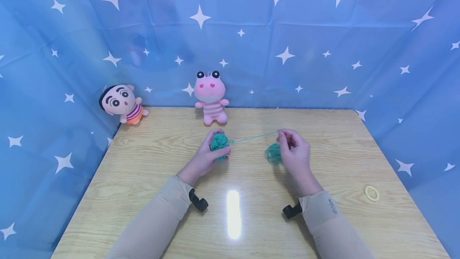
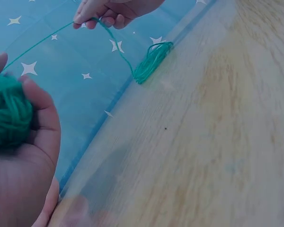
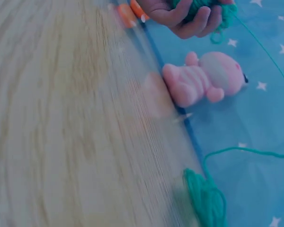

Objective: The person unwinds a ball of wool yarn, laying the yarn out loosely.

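Mid-frame, I see left hand (image 1: 204, 158) cupping yarn ball (image 1: 218, 141), right hand (image 1: 297, 154) pinching strand (image 1: 255, 136); likely winding, next wrap needs tension.

A wood-grain table (image 1: 143, 167) bears a green yarn bundle (image 1: 273, 154), yellow ring (image 1: 365, 193), pink plush (image 1: 213, 101) and black-haired doll (image 1: 123, 101)

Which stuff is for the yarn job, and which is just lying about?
For the job:
- green yarn ball, in the left hand
- yarn strand, pinched by the right hand
- loose yarn bundle

Just lying about:
- pink plush toy
- black-haired doll
- pale yellow ring
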`<act>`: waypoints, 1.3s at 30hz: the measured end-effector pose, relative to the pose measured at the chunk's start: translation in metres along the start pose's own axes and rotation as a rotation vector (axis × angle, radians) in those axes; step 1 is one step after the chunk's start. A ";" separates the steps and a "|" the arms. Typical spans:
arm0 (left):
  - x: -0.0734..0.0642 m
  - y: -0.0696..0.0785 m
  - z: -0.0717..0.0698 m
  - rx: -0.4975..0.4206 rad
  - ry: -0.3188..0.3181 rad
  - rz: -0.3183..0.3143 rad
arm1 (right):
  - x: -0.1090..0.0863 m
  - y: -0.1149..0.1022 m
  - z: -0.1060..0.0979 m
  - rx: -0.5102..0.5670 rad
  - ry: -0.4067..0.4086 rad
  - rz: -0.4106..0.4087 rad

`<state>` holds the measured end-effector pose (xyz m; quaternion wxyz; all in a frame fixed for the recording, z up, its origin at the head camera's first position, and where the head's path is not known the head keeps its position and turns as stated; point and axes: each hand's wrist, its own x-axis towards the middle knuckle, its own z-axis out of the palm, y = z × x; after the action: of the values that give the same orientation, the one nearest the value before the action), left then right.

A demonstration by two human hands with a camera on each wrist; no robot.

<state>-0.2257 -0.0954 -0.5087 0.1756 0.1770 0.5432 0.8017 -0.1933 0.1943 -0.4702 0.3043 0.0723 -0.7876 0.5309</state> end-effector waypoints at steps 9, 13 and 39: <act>-0.001 0.003 0.000 -0.102 -0.002 -0.019 | 0.001 0.003 -0.010 0.007 0.032 0.025; -0.001 0.003 0.000 -0.161 0.003 -0.023 | 0.002 0.024 -0.016 -0.013 0.063 0.050; 0.005 0.002 -0.004 -0.099 0.189 -0.007 | 0.010 0.072 -0.062 -0.591 -0.318 0.291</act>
<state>-0.2319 -0.0974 -0.5080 0.1350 0.0900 0.5177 0.8400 -0.2076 0.2818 -0.5060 0.1072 -0.0502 -0.9465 0.3001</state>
